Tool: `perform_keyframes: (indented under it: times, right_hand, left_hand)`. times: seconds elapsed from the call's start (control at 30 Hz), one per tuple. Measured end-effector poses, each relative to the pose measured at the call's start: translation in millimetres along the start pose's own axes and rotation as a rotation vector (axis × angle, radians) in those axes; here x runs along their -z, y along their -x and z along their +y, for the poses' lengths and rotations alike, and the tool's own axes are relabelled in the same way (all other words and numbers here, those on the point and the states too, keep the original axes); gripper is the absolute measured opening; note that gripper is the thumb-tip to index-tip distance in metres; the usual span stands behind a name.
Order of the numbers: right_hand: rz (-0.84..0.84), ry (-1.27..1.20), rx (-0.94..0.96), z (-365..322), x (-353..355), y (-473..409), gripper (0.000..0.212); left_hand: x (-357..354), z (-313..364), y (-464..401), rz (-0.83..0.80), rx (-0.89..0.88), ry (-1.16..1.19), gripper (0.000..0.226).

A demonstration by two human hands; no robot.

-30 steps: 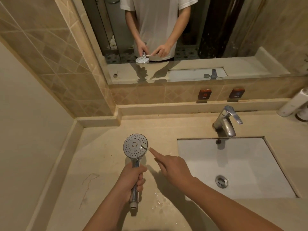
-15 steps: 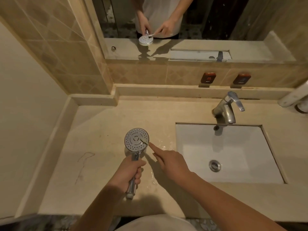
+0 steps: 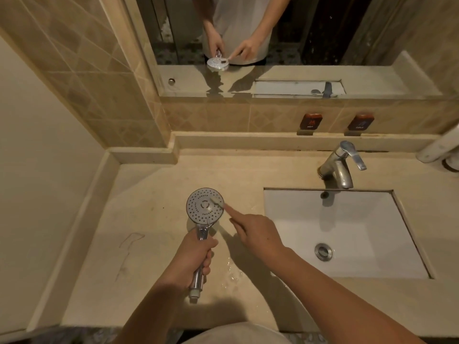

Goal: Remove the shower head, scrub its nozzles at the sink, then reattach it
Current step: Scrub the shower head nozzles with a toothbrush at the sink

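A chrome shower head (image 3: 202, 207) with a round grey nozzle face is held upright over the beige countertop (image 3: 149, 244), left of the sink (image 3: 347, 232). My left hand (image 3: 196, 256) grips its handle; the threaded end sticks out below my fist. My right hand (image 3: 255, 232) holds a small toothbrush (image 3: 216, 202), index finger stretched along it. The brush's bristles rest on the upper right of the nozzle face. Most of the brush handle is hidden under my fingers.
A chrome faucet (image 3: 340, 165) stands behind the white rectangular basin with its drain (image 3: 323, 252). Water puddles (image 3: 231, 271) lie on the counter near my wrists. A mirror (image 3: 273, 45) above reflects my hands. A white object (image 3: 439, 147) sits at the far right.
The view has tilted down and pulled back, showing the counter's front edge. The shower head stays in my left hand while the brush has shifted slightly on the nozzle face.
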State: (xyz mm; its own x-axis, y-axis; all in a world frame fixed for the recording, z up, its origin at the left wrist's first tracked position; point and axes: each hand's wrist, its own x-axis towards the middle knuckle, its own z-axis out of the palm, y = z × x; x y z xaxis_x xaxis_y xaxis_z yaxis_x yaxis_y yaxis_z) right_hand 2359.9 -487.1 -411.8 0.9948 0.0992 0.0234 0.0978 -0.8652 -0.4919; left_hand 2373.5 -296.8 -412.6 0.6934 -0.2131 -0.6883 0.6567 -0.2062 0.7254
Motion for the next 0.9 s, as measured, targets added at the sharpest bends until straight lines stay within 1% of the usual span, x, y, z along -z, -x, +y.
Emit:
perform_keyframes:
  times: [0.07,0.1,0.17,0.23,0.27,0.4,0.43,0.53,0.57,0.7,0.73,0.83,0.9]
  right_hand:
    - [-0.1,0.038,0.154,-9.8,-2.3,5.0,0.054]
    - [-0.117,0.041,0.18,-12.6,-1.7,6.3,0.054]
    - [-0.061,0.031,0.136,-8.3,-1.9,2.1,0.051]
    - [-0.021,0.015,0.056,-7.4,-0.6,-0.5,0.051]
    - [-0.015,0.009,0.055,-9.0,-1.9,0.5,0.052]
    - [-0.046,0.035,0.168,-19.6,-6.0,10.9,0.057]
    - [-0.022,0.033,0.152,-17.5,-5.9,10.1,0.056]
    - [0.081,-0.017,-0.007,-7.4,-0.6,-0.3,0.051]
    - [0.087,-0.017,-0.035,-4.7,0.6,-2.3,0.05]
    - [0.005,-0.017,0.065,-8.7,2.7,0.3,0.048]
    - [0.01,-0.047,0.049,-8.8,5.3,-2.0,0.047]
    - [0.106,-0.167,-0.091,-3.4,14.0,-16.9,0.044]
    - [0.072,-0.128,-0.041,-5.1,14.6,-19.6,0.045]
  left_hand:
    - [-1.1,1.4,1.7,0.034,-0.07,-0.144,0.007]
    - [-1.3,2.5,1.5,0.038,-0.103,-0.204,0.01]
    - [-1.9,4.6,-0.3,0.038,-0.142,-0.272,0.008]
    - [-2.3,6.6,-2.1,0.041,-0.14,-0.285,0.006]
    - [-2.3,6.9,-2.6,0.04,-0.137,-0.283,0.006]
    - [0.3,4.1,-1.9,0.034,-0.139,-0.304,0.014]
    - [1.2,3.2,-1.8,0.036,-0.139,-0.307,0.013]
    - [2.4,3.3,-3.4,0.046,-0.125,-0.292,0.008]
    - [1.9,4.0,-3.4,0.046,-0.124,-0.289,0.01]
    - [0.1,3.3,-2.4,0.042,-0.118,-0.281,0.019]
    - [0.2,2.7,-1.9,0.043,-0.122,-0.289,0.018]
    - [-1.0,3.2,-1.0,0.062,-0.135,-0.311,0.015]
    - [-2.7,5.5,-0.3,0.079,-0.146,-0.293,0.014]
